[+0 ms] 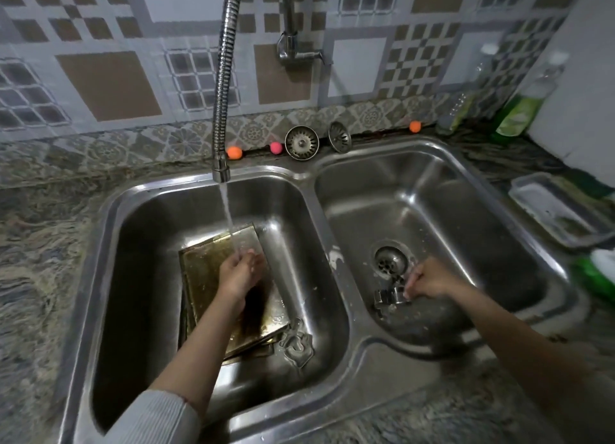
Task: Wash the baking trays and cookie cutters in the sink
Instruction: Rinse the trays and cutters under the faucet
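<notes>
Stacked, stained baking trays (203, 277) lie in the left basin (139, 230) of a steel double sink. Water runs from the flexible tap (221, 171) onto my left hand (240, 272), which hovers cupped over the trays with nothing visible in it. A metal cookie cutter (297, 342) leans by the trays' near right corner. In the right basin (466, 210), my right hand (429, 281) pinches the rim of another metal cookie cutter (391, 297) beside the drain (391, 260).
Two sink strainers (302, 142) and small orange and pink balls (234, 153) rest along the back ledge. Green dish soap bottles (519, 111) stand at the back right. A grey tray (552, 210) and a green sponge (595, 270) sit on the right counter.
</notes>
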`<state>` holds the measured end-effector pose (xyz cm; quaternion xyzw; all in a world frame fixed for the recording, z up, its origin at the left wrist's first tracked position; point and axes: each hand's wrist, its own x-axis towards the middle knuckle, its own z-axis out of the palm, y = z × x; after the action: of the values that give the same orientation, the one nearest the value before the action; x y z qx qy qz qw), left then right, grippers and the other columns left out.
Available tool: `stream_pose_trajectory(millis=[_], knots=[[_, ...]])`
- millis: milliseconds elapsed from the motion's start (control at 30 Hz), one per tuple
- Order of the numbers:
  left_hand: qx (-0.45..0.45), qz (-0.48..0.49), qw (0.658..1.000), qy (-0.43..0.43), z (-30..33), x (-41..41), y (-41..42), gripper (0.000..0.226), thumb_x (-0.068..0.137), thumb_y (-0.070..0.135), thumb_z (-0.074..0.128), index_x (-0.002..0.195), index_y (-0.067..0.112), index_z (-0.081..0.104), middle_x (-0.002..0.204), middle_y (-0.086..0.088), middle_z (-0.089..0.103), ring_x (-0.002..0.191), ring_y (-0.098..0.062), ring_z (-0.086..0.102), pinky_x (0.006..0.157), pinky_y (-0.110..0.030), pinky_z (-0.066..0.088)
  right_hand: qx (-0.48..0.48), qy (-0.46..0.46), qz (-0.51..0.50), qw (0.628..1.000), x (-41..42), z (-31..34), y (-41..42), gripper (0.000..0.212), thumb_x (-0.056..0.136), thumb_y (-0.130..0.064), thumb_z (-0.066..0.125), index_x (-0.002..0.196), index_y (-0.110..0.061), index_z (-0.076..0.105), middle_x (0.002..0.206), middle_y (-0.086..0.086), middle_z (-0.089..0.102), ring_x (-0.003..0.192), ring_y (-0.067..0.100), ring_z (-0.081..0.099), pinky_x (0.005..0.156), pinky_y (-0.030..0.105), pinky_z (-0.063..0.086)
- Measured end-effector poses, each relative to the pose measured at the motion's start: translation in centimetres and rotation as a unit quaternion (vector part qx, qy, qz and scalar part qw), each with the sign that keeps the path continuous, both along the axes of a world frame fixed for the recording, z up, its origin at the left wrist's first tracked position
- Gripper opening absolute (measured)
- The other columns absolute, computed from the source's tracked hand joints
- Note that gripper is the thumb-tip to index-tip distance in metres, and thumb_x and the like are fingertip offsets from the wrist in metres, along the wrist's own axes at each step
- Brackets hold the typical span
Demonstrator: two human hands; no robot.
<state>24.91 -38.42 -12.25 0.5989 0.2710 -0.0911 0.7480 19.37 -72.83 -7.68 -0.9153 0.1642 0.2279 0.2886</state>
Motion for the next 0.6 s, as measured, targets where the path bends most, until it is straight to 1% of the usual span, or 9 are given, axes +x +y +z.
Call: stream_pose_trajectory(millis=[100,167,200,267,333,433,500,533,600], knots=[[0.006,-0.011,1.0,0.003,0.0,-0.3,0.1,0.015,0.1,0.015,0.047,0.093,0.013,0.061,0.091,-0.007,0.065,0.09,-0.022,0.063,0.086,-0.037,0.051,-0.071,0.072,0.08,0.992,-0.2,-1.9,0.4,0.01,0.065,0.001,0.078,0.066,-0.007,0.073,0.067,0.001,0.069,0.063,0.007,0.062,0.067,0.023,0.05],[0.018,-0.009,1.0,0.006,-0.1,-0.3,0.5,0.016,0.099,0.016,0.048,0.091,0.016,0.062,0.096,-0.009,0.067,0.097,-0.025,0.063,0.092,-0.04,0.05,-0.119,0.102,0.106,0.982,0.3,-1.9,0.5,0.01,0.069,-0.001,0.075,0.07,-0.01,0.072,0.079,0.006,0.072,0.071,0.011,0.064,0.069,0.024,0.051],[0.023,-0.007,1.0,0.008,-0.2,-0.4,0.7,0.016,0.099,0.017,0.049,0.091,0.017,0.062,0.099,-0.009,0.068,0.099,-0.024,0.063,0.093,-0.04,0.05,-0.145,0.093,0.116,0.978,0.7,-1.5,0.7,0.007,0.072,-0.001,0.071,0.075,-0.007,0.073,0.084,0.008,0.073,0.072,0.014,0.065,0.067,0.024,0.05],[0.027,-0.005,1.0,0.01,-0.4,-0.5,1.1,0.015,0.099,0.018,0.05,0.09,0.018,0.062,0.099,-0.008,0.069,0.096,-0.021,0.064,0.09,-0.037,0.048,-0.185,0.017,0.119,0.975,1.7,0.1,1.8,0.01,0.077,-0.004,0.063,0.078,-0.004,0.073,0.084,0.012,0.072,0.075,0.019,0.066,0.066,0.026,0.05],[0.023,-0.004,1.0,0.012,-0.6,-0.6,1.3,0.016,0.098,0.019,0.051,0.087,0.016,0.062,0.086,-0.003,0.067,0.085,-0.016,0.064,0.088,-0.036,0.047,-0.121,-0.095,0.072,0.986,2.3,2.2,4.3,0.008,0.078,-0.006,0.066,0.075,-0.009,0.073,0.079,0.007,0.072,0.077,0.019,0.067,0.071,0.028,0.053],[0.015,-0.003,1.0,0.008,-0.7,-0.7,1.5,0.015,0.097,0.02,0.052,0.087,0.013,0.062,0.071,0.001,0.065,0.077,-0.015,0.062,0.086,-0.037,0.049,0.089,-0.199,0.027,0.976,1.6,5.6,10.3,0.008,0.075,-0.01,0.077,0.074,-0.016,0.071,0.067,-0.008,0.066,0.063,0.004,0.06,0.061,0.016,0.047],[0.016,-0.003,1.0,0.0,-0.6,-0.7,1.5,0.016,0.098,0.018,0.051,0.088,0.011,0.061,0.077,-0.003,0.066,0.074,-0.015,0.061,0.081,-0.034,0.05,0.146,-0.174,0.08,0.971,0.9,5.8,14.4,0.007,0.074,-0.01,0.078,0.078,-0.008,0.072,0.065,-0.008,0.064,0.058,-0.001,0.056,0.058,0.009,0.044],[0.014,0.0,1.0,0.0,-0.5,-0.7,1.5,0.016,0.098,0.017,0.05,0.089,0.011,0.061,0.081,-0.004,0.067,0.073,-0.014,0.061,0.078,-0.032,0.051,0.131,-0.127,0.117,0.976,0.8,5.2,16.3,0.012,0.074,-0.011,0.078,0.082,-0.004,0.072,0.068,-0.006,0.065,0.061,0.001,0.058,0.059,0.01,0.045],[-0.001,0.008,1.0,0.004,-0.4,-0.7,1.7,0.014,0.098,0.016,0.05,0.096,0.01,0.062,0.089,-0.007,0.068,0.076,-0.015,0.063,0.079,-0.03,0.053,0.02,0.008,0.212,0.977,0.9,3.1,19.4,0.025,0.073,-0.016,0.079,0.089,0.0,0.07,0.078,0.003,0.069,0.073,0.012,0.066,0.064,0.019,0.048]])
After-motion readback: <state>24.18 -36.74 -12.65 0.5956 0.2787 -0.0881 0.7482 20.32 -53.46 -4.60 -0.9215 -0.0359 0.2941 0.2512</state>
